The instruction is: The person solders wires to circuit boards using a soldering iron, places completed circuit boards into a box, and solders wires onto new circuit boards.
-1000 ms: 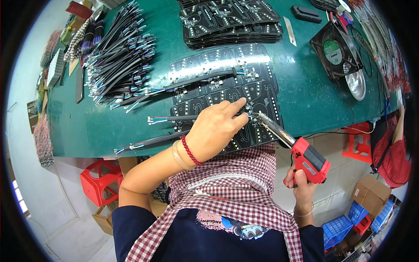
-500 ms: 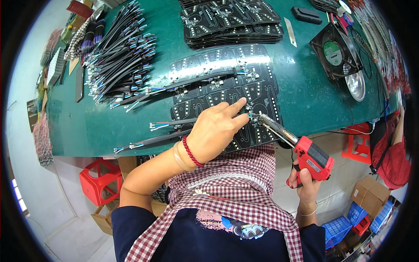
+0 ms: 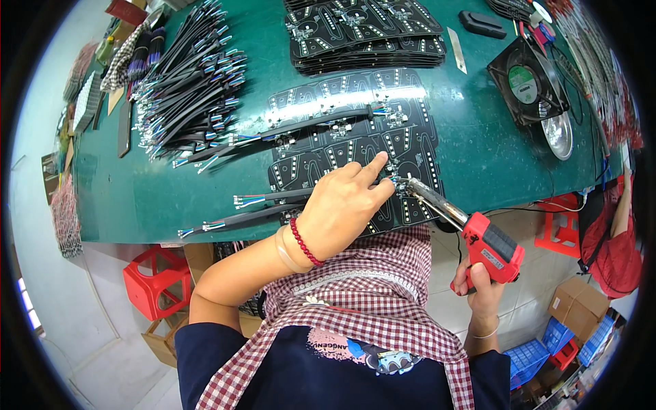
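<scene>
clasping a soldering gun (image 3: pixel 492 247), right fingers (image 3: pixel 481 275) curl; left fingers (image 3: pixel 374 169), slightly parted, touch wires (image 3: pixel 394 179)

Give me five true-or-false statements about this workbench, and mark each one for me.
1. The right hand grips a red soldering gun. True.
2. The gun's tip points away from the circuit boards. False: it is over the circuit boards, near the left hand.
3. A black fan is right of the stacked boards. True.
4. The big cable pile is right of that stack. False: the cable pile is left of it.
5. The beaded bracelet is on the right wrist. False: the beaded bracelet is on the left.
</scene>
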Available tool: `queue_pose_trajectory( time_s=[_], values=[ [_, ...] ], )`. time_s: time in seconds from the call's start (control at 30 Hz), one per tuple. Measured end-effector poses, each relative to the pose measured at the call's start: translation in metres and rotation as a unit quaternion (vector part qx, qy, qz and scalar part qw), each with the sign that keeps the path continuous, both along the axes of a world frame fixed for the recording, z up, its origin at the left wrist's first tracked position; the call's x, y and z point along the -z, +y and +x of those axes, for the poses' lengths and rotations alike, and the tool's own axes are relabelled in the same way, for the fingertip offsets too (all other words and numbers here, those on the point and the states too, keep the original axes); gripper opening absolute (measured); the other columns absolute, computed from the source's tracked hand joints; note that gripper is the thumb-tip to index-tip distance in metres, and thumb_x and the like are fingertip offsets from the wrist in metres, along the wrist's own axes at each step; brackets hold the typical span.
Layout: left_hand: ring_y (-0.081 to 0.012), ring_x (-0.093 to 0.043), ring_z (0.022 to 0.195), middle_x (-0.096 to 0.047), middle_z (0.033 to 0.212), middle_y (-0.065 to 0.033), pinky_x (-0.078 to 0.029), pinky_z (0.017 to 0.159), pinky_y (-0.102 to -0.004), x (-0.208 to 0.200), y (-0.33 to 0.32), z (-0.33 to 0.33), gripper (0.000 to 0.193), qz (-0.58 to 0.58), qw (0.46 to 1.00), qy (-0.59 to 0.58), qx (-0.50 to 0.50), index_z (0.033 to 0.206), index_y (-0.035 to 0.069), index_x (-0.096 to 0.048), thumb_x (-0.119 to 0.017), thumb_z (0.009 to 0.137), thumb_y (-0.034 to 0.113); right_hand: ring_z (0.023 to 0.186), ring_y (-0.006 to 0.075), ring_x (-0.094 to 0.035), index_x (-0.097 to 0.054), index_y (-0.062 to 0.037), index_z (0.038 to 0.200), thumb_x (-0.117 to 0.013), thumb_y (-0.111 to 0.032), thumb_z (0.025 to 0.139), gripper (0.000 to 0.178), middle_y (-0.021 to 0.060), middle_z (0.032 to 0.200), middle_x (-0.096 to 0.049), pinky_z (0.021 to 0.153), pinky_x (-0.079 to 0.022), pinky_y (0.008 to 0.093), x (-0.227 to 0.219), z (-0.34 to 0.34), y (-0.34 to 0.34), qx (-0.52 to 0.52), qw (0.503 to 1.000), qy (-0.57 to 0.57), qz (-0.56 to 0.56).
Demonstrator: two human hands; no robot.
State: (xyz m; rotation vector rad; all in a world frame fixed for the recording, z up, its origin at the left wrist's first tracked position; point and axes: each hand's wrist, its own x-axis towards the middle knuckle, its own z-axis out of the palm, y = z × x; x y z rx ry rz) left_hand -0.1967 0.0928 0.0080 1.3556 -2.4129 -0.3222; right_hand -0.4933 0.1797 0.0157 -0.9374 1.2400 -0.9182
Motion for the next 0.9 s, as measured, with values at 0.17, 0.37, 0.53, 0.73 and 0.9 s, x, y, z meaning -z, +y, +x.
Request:
queue_pose_trajectory(
  time_s=[0.17, 0.37, 0.53, 0.73, 0.9],
  values=[
    [-0.0234, -0.064, 0.081, -0.063, 0.131, -0.0215, -0.056, 0.072, -0.0353, 0.000, 0.000, -0.001, 0.013, -0.007, 1.000, 0.002, -0.001, 0.090, 0.006, -0.062, -0.063, 0.078, 0.008, 0.042, 0.0115, -0.046, -0.054, 0.0070, 0.116, -0.060, -0.030, 0.097, 0.042, 0.0100, 0.060, -0.056, 0.039, -0.041, 0.0269, -0.003, -0.002, -0.006, -0.015, 0.998, 0.045, -0.030],
    [-0.0236, -0.064, 0.081, -0.064, 0.130, -0.0215, -0.056, 0.072, -0.0354, 0.000, 0.001, 0.000, 0.012, -0.007, 1.000, 0.005, -0.004, 0.089, 0.005, -0.062, -0.063, 0.078, 0.008, 0.042, 0.0115, -0.046, -0.054, 0.0067, 0.114, -0.061, -0.029, 0.097, 0.040, 0.0097, 0.060, -0.056, 0.040, -0.041, 0.0264, -0.004, 0.001, -0.005, -0.011, 0.999, 0.048, -0.023],
    [-0.0236, -0.064, 0.081, -0.064, 0.130, -0.0220, -0.056, 0.073, -0.0356, 0.000, 0.001, 0.000, 0.013, -0.007, 1.000, 0.006, -0.003, 0.090, 0.005, -0.063, -0.063, 0.077, 0.007, 0.052, 0.0099, -0.053, -0.059, 0.0062, 0.115, -0.061, -0.012, 0.094, 0.028, 0.0088, 0.068, -0.061, 0.047, -0.043, 0.0250, -0.003, -0.002, -0.004, 0.003, 1.000, 0.000, 0.000],
    [-0.0237, -0.063, 0.081, -0.062, 0.131, -0.0226, -0.056, 0.073, -0.0355, -0.001, 0.003, -0.002, 0.015, 0.000, 1.000, 0.008, -0.010, 0.091, 0.005, -0.063, -0.063, 0.076, 0.006, 0.049, 0.0096, -0.051, -0.060, 0.0059, 0.117, -0.061, -0.016, 0.094, 0.032, 0.0085, 0.065, -0.061, 0.046, -0.043, 0.0251, -0.011, -0.006, -0.011, 0.009, 1.000, 0.005, 0.004],
    [-0.0237, -0.063, 0.082, -0.062, 0.132, -0.0223, -0.056, 0.073, -0.0353, 0.000, 0.003, 0.000, 0.016, -0.004, 1.000, 0.004, -0.009, 0.092, 0.005, -0.063, -0.063, 0.076, 0.006, 0.045, 0.0102, -0.050, -0.059, 0.0061, 0.115, -0.063, -0.022, 0.094, 0.036, 0.0083, 0.062, -0.059, 0.043, -0.042, 0.0254, -0.020, -0.012, -0.025, -0.019, 1.000, 0.009, 0.013]
  ],
)
